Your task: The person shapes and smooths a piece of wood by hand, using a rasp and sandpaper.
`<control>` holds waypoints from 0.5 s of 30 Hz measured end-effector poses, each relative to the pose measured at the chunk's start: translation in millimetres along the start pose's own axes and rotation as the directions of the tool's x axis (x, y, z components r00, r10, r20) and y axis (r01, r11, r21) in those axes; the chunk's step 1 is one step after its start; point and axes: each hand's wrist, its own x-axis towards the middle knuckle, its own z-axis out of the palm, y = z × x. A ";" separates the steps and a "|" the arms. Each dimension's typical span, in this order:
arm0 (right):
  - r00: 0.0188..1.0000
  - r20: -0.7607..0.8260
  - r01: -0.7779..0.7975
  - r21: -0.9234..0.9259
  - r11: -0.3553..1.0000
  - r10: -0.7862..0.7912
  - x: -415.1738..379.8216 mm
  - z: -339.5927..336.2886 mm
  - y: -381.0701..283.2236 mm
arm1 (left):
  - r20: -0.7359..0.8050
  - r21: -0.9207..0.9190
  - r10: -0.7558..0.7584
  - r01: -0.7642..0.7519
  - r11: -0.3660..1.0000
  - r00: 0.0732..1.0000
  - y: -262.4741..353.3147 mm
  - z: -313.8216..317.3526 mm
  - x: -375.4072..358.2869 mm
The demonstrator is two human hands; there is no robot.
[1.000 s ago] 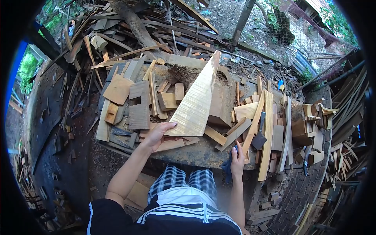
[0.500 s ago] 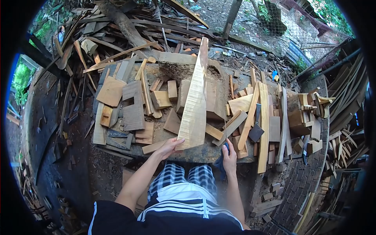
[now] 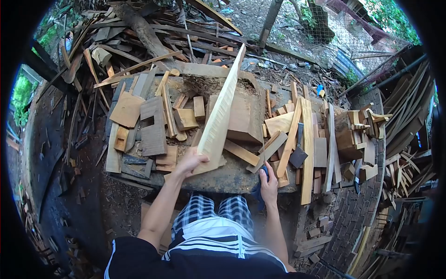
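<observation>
My left hand (image 3: 189, 162) is closed around the lower end of a long pale wooden board (image 3: 217, 121). The board tapers to a point at its far end and is tilted, with one edge turned toward me. It is raised above the workbench (image 3: 223, 180). Near the bench's front edge, my right hand (image 3: 268, 182) is wrapped round the blue handle of a tool (image 3: 264, 171). A thin, narrow part rises from that handle, seen nearly edge-on, so I cannot make out the tool's exact kind. A large squared wood block (image 3: 244, 118) sits behind the board.
Wood offcuts, including a notched grey-brown board (image 3: 153, 125), cover the bench's left side. Long strips (image 3: 306, 153) and a dark flat-bladed tool (image 3: 298, 157) lie to the right. A scrap-wood pile (image 3: 139, 32) rises behind, and stacked boards (image 3: 409, 107) stand far right.
My left hand has turned the tapered board, so its broad face shows narrower, and has shifted slightly left with a fuller grip. My right hand stays nearly where it was, still holding the blue-handled tool.
</observation>
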 end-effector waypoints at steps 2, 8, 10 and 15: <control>1.000 -0.003 -0.014 -0.014 1.000 0.014 -1.7 -1.5 4.8 | -0.098 0.363 0.177 -0.130 0.923 0.979 19.3 -26.8 -17.8; 1.000 -0.009 0.017 -0.050 0.999 -0.018 0.0 5.8 29.9 | -0.229 0.962 0.540 0.104 0.252 0.810 6.5 -44.1 -48.4; 1.000 0.007 0.024 -0.105 0.994 -0.023 1.4 9.4 30.4 | -0.246 0.934 0.412 0.101 0.344 0.877 -13.0 -33.1 -40.9; 0.998 0.041 0.059 -0.118 0.991 -0.055 10.6 22.2 16.5 | -0.234 0.951 0.455 0.105 0.293 0.859 -52.4 30.9 -30.8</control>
